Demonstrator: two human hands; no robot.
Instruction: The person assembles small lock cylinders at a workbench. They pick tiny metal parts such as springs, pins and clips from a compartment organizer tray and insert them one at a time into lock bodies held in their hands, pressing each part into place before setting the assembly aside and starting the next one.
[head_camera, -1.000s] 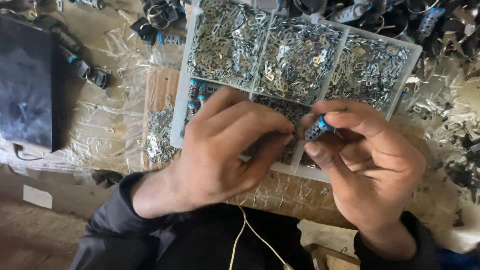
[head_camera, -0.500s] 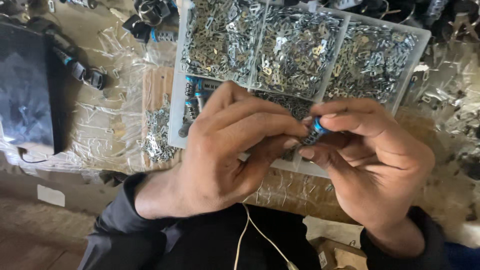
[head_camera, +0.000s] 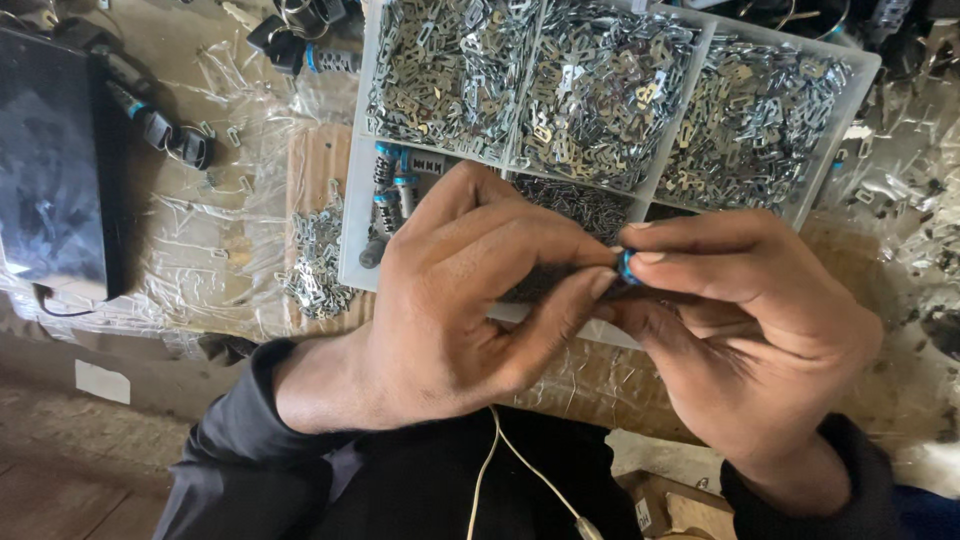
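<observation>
Compared with the picture of half a second before, the two hands keep almost the same pose over the tray, and the small blue part stays pinched between them; the view only shifts a little, so the tray sits slightly more to the right and upper side.

The small blue part (head_camera: 626, 266) is nearly covered by fingertips (only a thin blue edge and a dark bit show), so its full shape is hard to make out. The near compartments of the tray are partly hidden under the hands, and the far corners of the tray are cut off by the top edge. The dark objects at the top edge are also cut off.

The left hand (head_camera: 470, 300) is curled closed, its thumb and forefinger pressing on the small blue part from the left. The right hand (head_camera: 750, 330) is also closed, with thumb and forefinger gripping the same part from the right. Both hands hover just above the near edge of the white divided tray (head_camera: 352, 215).

The three far compartments of the tray hold heaps of small flat metal pieces (head_camera: 600, 90). In the near left compartment lie some blue-capped cylinders (head_camera: 392, 185). The tray rests on a counter (head_camera: 240, 120) covered with clear plastic film, and a loose pile of metal pieces (head_camera: 315, 260) lies just beside the tray's left wall. A black flat case (head_camera: 50, 170) lies well apart at the left.
</observation>
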